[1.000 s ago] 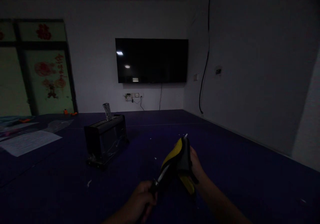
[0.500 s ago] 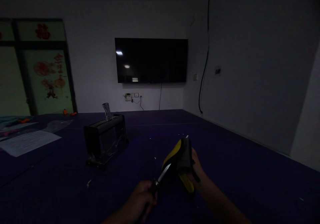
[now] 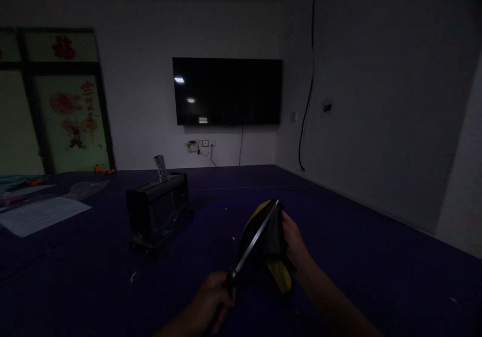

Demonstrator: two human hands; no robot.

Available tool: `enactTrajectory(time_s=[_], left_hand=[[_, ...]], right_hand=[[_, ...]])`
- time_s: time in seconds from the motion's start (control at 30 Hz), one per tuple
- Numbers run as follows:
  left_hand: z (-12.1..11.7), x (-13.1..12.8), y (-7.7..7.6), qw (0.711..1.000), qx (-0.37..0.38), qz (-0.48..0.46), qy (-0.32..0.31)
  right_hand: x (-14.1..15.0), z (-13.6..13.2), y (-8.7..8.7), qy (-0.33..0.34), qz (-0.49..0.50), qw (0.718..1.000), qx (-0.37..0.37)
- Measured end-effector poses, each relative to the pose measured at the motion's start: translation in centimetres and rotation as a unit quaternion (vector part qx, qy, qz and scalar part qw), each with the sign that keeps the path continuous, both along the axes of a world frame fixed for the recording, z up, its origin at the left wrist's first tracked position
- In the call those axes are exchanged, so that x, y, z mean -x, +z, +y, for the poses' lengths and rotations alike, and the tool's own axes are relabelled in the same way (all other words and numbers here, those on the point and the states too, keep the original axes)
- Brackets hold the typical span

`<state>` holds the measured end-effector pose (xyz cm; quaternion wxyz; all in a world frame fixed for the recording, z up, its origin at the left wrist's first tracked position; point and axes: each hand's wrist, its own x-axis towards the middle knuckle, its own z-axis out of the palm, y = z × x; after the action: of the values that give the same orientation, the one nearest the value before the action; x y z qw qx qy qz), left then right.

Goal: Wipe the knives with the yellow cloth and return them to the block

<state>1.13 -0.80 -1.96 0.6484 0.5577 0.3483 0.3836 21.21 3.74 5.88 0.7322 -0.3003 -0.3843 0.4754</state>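
My left hand (image 3: 211, 299) is closed around the dark handle of a knife (image 3: 253, 244). Its long, narrow blade slants up to the right. My right hand (image 3: 295, 239) grips a black-and-yellow device (image 3: 279, 275) from its right side; in the dim light it looks like a handheld knife sharpener. The blade lies across the device's dark upper face, its tip near the top edge. I cannot tell whether the blade touches it or sits in a slot. The right fingers are partly hidden behind the device.
On the dark purple surface (image 3: 222, 191) to the left stands a black appliance (image 3: 156, 204) with a grey piece sticking out of its top. Paper sheets (image 3: 45, 214) and clear plastic (image 3: 85, 190) lie farther left. A television (image 3: 228, 92) hangs on the far wall.
The blade was partly hidden by the device; now its whole length shows over the device's face. My right hand and the device have shifted slightly left and up.
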Motion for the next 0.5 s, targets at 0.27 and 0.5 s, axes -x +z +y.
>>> enactTrajectory(time_s=[0.27,0.5], left_hand=[[-0.32,-0.14,0.46,1.000,0.002,0.016,0.003],[-0.27,-0.03,0.41,1.000,0.010,0.022,-0.011]], right_hand=[[-0.65,-0.12,-0.11,0.004,0.023,0.999,0.038],[-0.26,0.00,-0.10,0.021,0.088,0.995,0.031]])
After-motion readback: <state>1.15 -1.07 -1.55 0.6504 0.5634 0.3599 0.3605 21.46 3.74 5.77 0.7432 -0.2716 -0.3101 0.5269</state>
